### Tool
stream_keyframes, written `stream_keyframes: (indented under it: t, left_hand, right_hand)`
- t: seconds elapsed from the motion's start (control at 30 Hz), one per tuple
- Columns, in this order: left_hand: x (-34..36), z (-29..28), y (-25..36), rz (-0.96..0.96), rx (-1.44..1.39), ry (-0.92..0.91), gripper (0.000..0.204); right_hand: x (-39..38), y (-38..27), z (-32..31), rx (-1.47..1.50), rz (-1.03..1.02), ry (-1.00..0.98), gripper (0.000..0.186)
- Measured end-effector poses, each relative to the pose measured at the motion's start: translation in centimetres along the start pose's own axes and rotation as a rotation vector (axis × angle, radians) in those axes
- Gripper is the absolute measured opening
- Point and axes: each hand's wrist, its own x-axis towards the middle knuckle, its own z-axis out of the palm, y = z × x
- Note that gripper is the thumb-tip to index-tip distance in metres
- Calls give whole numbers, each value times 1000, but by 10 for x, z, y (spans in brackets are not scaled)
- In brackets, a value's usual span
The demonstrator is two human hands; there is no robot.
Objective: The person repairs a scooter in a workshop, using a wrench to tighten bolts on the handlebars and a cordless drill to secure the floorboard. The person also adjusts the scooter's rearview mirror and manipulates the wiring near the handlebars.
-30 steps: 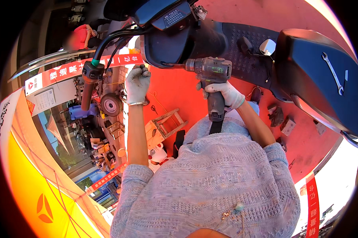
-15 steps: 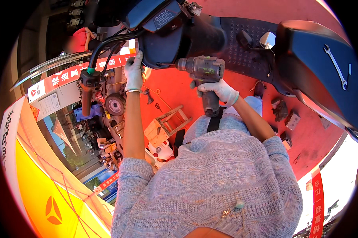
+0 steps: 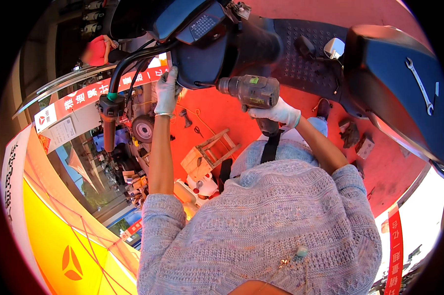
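In a white glove, my right hand (image 3: 285, 114) is closed round the handle of a dark cordless drill (image 3: 257, 91). The drill lies nearly level, and its long bit points left against the lower edge of a scooter's dark front panel (image 3: 197, 63). A fastener at the bit's tip is too small to make out. My left hand (image 3: 166, 94), gloved too, grips the left edge of that panel, fingers up along it and partly hidden. Left of this hand runs the scooter's handlebar (image 3: 114, 81) with its brown grip (image 3: 108, 133).
A wrench (image 3: 419, 87) lies on the scooter's seat (image 3: 401, 73), and mirrors (image 3: 334, 48) rest on the footboard (image 3: 298, 37). Below stand a wooden stool (image 3: 204, 156) and a wheel (image 3: 143, 129) on the red floor (image 3: 195, 108). A person in red (image 3: 101, 50) is at the far left.
The drill has turned about its length, its handle now more hidden beneath it, and sits slightly lower. My right hand has shifted with it; my left hand stays at the panel edge.
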Motion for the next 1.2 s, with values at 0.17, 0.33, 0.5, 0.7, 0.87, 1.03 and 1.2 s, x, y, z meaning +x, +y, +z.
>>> stream_keyframes:
  t: [0.17,0.33,0.5,0.7,0.87,1.03,1.2]
  left_hand:
    - [1,-2,-7,31,-18,20,31]
    - [2,2,-8,26,-10,2,31]
    - [-1,0,-6,38,-22,6,34]
    - [-5,8,-7,45,-91,54,38]
    - [3,-2,-26,61,-200,60,40]
    - [-25,15,-26,-5,-389,91,37]
    - [-69,23,-62,-127,-714,-1,43]
  right_hand:
    - [-3,-1,9,387,119,-17,35]
    - [-6,3,12,286,78,21,32]
    - [-11,-11,20,284,120,47,34]
    - [-13,-15,22,310,112,41,35]
    - [-14,-15,27,331,91,24,35]
    - [-15,-16,28,337,97,26,35]
    - [-20,-18,30,347,103,39,37]
